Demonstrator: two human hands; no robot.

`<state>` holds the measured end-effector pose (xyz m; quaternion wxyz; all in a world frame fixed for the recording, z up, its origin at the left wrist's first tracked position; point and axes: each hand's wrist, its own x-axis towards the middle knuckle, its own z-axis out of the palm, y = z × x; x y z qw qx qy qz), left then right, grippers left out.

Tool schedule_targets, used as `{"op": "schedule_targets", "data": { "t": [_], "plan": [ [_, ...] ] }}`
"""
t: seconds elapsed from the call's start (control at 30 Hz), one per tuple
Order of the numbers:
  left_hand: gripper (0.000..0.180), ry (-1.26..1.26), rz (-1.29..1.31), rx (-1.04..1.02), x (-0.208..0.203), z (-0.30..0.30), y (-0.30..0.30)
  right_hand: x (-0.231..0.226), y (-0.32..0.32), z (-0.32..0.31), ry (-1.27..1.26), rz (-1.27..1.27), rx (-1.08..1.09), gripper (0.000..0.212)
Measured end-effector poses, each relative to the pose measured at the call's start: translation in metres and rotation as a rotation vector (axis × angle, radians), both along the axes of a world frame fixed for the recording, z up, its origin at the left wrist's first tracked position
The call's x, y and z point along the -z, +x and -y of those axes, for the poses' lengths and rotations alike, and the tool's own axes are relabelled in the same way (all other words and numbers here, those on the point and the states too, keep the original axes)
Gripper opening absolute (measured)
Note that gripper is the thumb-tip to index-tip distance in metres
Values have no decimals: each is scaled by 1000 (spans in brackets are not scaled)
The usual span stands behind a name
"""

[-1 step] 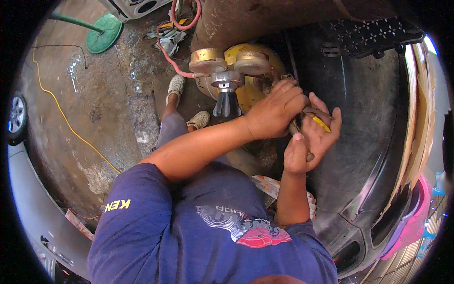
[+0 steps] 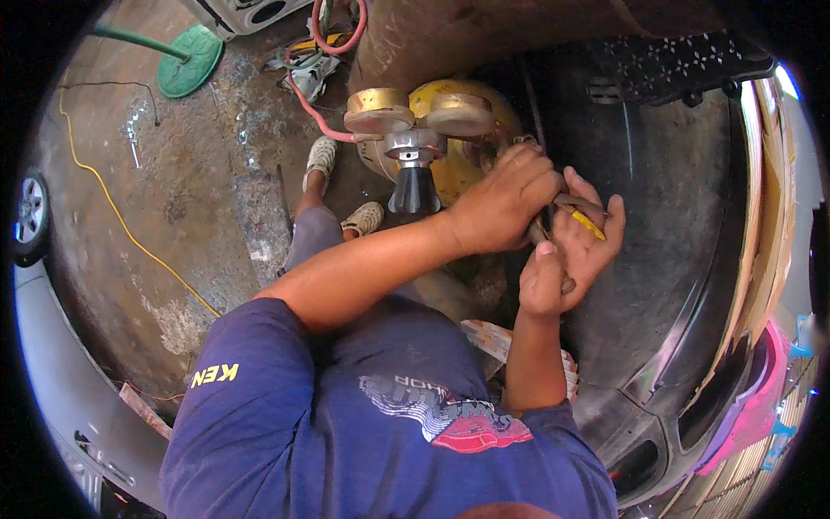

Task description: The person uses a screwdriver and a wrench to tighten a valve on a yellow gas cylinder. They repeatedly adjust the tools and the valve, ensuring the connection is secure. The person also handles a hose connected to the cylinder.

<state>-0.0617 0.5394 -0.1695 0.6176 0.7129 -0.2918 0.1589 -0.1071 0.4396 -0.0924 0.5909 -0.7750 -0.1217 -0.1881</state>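
Observation:
My left hand (image 2: 512,197) is closed, fingers bent down over something its knuckles hide. Right beside it, my right hand (image 2: 584,261) turns its palm up with the fingers curled. A hand tool that looks like pliers, with one dark and one yellow handle (image 2: 588,226), runs from under my left hand across my right fingers. My right thumb presses on a brownish rod-like piece (image 2: 567,285) whose upper part is hidden. To the left of my hands stands a regulator with two brass-rimmed gauges (image 2: 379,102) and a black fluted knob (image 2: 414,192).
Behind the regulator is a yellow rounded cylinder (image 2: 456,173); a red hose (image 2: 304,102) leads away from it. A dark car panel (image 2: 657,216) lies close on the right. A yellow cord (image 2: 112,195) crosses the floor at left, near a green round-based stand (image 2: 190,65).

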Motion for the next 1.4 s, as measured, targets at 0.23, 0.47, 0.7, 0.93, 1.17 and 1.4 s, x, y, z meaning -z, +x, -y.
{"op": "schedule_targets", "data": {
  "t": [0.23, 0.47, 0.7, 0.93, 1.17, 1.4],
  "plan": [
    [45, 22, 16, 24, 13, 2, 3, 10, -4, 12, -131, 35, -69, 94],
    [45, -6, -17, -30, 12, 8, 6, 18, 10, 10, -28, 106, -3, 69],
    [59, -64, -58, -33, 5, 5, 11, 16, 31, 8, 65, 150, -69, 31],
    [59, 27, -60, -12, -7, -9, 10, -12, 14, -10, -23, 19, 85, 34],
    [41, 415, -119, 439, -108, -21, -41, -112, -67, 38, -427, -242, 136, 47],
    [21, 1083, -19, 737, -185, 30, -69, -181, -126, 90, -735, -821, -33, 48]
  ]
}}
